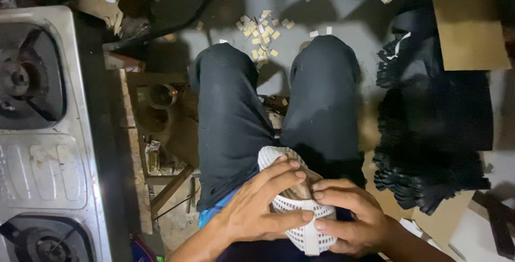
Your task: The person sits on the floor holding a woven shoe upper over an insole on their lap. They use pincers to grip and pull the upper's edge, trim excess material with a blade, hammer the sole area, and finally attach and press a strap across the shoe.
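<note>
Shoe upper: white mesh piece (pixel 298 216) is lying on the lap, between both hands.
Left hand (pixel 257 208): its grip is closing over the piece, fingers curling across the top.
Right hand (pixel 348 219): its grip is pinching the piece's right edge, fingers bent.
Beyond the hands: black trousers (pixel 279 101), paper scraps (pixel 263 31) on the floor.
Right of them: stack of black pieces (pixel 429 149).
Left of them: steel stove (pixel 37 133).

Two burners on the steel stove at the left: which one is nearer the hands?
The lower burner, at the frame's bottom-left corner, level with the left hand. The other burner sits further up, beside the knees.
</note>
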`<state>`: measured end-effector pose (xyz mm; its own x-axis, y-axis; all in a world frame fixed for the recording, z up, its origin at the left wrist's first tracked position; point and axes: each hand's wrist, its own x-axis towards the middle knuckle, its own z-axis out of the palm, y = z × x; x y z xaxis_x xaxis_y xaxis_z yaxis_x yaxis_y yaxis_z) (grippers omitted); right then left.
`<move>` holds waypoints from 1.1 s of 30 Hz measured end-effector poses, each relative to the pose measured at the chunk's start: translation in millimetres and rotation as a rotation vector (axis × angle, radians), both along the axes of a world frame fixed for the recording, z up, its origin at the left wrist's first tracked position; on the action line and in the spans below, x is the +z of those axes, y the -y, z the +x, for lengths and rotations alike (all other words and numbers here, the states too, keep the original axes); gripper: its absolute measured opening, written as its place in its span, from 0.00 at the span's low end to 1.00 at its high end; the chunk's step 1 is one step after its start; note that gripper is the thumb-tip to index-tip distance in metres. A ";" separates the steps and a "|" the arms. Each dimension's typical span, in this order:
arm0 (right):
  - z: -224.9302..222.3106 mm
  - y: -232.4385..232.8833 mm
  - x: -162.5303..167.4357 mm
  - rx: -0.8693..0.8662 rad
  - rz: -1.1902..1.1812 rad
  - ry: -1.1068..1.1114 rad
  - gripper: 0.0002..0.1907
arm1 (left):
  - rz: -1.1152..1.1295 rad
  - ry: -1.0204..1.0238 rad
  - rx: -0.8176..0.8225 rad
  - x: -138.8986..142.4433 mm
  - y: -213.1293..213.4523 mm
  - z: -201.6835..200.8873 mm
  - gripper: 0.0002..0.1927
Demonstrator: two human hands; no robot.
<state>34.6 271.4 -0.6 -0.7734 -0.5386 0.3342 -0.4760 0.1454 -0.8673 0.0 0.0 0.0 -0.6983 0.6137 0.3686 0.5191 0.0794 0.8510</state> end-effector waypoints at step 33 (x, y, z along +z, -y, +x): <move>-389.8 172.3 44.2 -0.399 0.597 -0.405 0.08 | 0.222 0.100 0.198 -3.5 -7.9 -1.7 0.15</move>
<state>-355.2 99.1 43.6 -0.8254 -0.4239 0.3728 -0.5502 0.7521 -0.3628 -1.7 7.9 -3.5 -0.8359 0.3743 0.4015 0.4247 -0.0225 0.9051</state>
